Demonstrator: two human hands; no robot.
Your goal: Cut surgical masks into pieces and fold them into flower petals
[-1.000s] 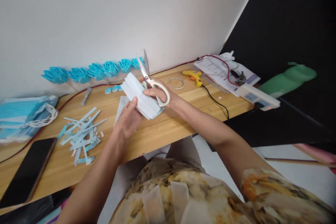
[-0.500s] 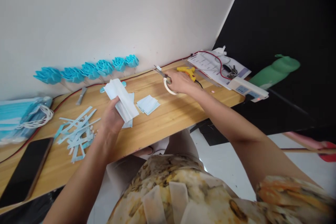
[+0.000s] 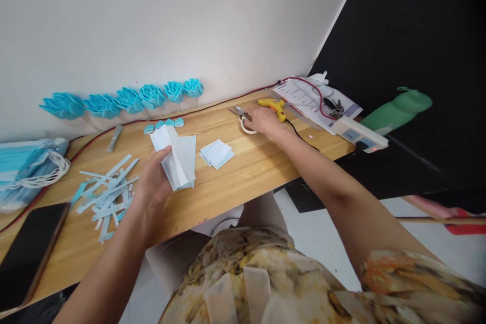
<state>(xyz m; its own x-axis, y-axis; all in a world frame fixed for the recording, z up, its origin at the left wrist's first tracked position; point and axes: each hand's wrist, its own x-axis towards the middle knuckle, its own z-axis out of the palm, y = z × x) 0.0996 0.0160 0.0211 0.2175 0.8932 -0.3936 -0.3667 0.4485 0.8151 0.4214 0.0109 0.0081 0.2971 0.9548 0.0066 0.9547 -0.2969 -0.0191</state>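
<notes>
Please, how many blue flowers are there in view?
6. They form one row along the wall; from left to right: first flower, second flower, third flower, fourth flower, fifth flower, sixth flower. None appears hidden.

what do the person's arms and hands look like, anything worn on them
The left hand and right hand are ungloved, with no watch or bracelet visible. The right arm has a loose sleeve ending above the elbow, mottled cream, brown and orange. No sleeve shows on the left arm.
</notes>
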